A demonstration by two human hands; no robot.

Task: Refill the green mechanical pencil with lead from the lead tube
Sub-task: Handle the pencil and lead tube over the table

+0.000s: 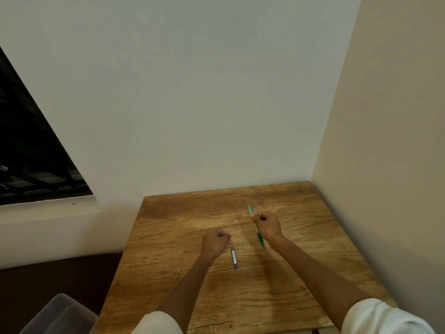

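Green and slim, the plastic mechanical pencil [256, 227] is clenched mid-barrel in the right hand [266, 224], held tilted above the wooden bench [301, 273]. Just beside the fisted left hand [216, 241], whose contents I cannot tell, the small grey lead tube [234, 257] lies flat. Both look light, stiff and slick; leads would snap easily, so pinch the tube's sides.

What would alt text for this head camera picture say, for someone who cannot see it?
A person's right hand holds a slim green mechanical pencil above a wooden table, while the left hand, closed in a fist, rests beside a small grey lead tube lying flat on the wood. Pale walls rise behind.
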